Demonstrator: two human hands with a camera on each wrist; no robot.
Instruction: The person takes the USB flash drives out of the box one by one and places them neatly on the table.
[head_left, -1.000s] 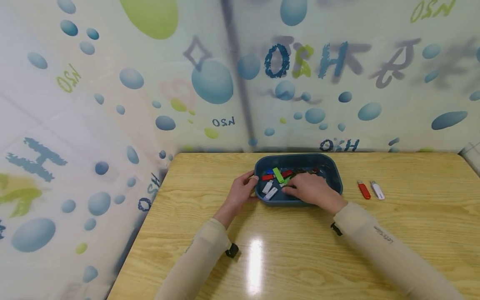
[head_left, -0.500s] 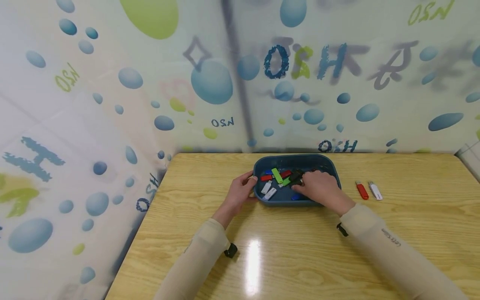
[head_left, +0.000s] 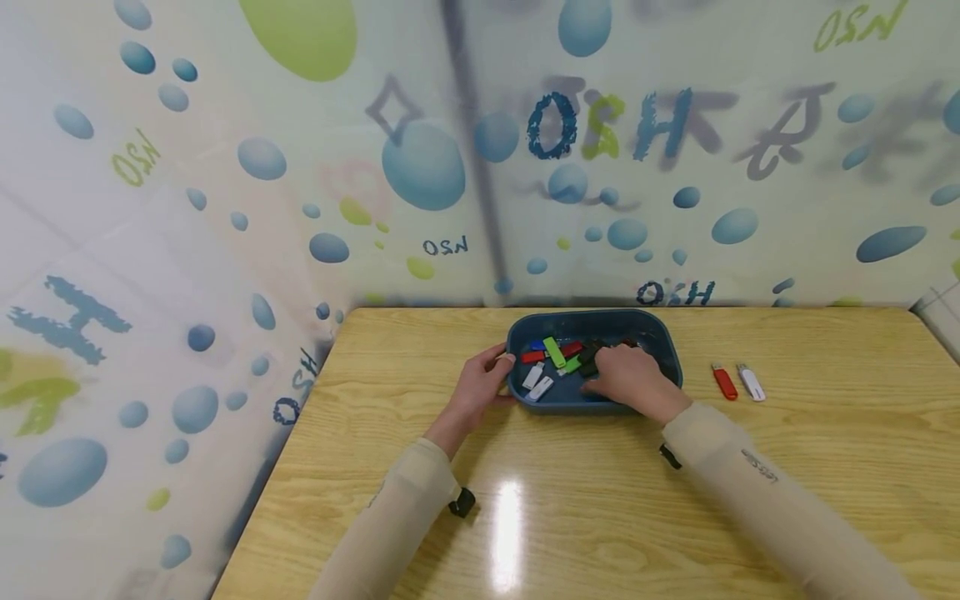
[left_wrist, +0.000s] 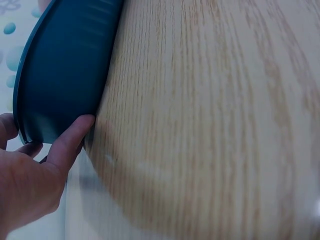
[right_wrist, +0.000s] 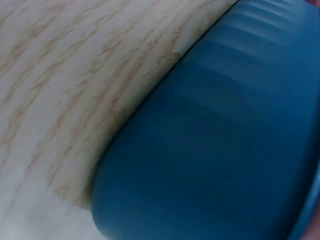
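Right hand [head_left: 633, 379] has slid back toward the tray's [head_left: 596, 321] near edge, fingers curled among the drives [head_left: 553, 352]; whether they pinch one, I cannot tell. Left hand [head_left: 480, 385] grips the left rim, steadying.

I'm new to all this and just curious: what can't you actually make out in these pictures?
- Head view: right hand covers part of the blue tray; what its fingers hold is hidden.
- Right wrist view: only the tray's outer wall; hand out of frame.
- Left wrist view: left hand cut off by the edge, tray contents hidden.
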